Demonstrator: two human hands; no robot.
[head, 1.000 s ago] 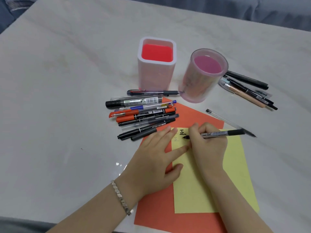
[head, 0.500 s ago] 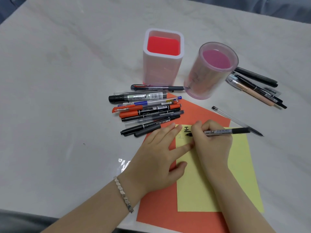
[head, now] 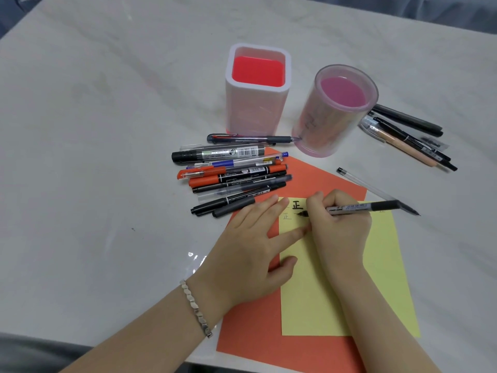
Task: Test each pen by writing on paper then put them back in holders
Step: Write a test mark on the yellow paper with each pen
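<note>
Marble desk (head: 107, 130), mid-test: loose pens (head: 234, 176) lie heaped before two empty holders (head: 255, 111); left hand (head: 250, 251), fingers flat and spread, steadies yellow paper (head: 304, 297); right hand (head: 341, 227), fingers clamped on a black pen (head: 360, 207), writes. Next, likely, lifting it to a holder.

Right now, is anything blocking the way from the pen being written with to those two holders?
Nothing visible does. The pen in the right hand has open space up to the square holder and round holder; loose pens lie flat, off left.
</note>
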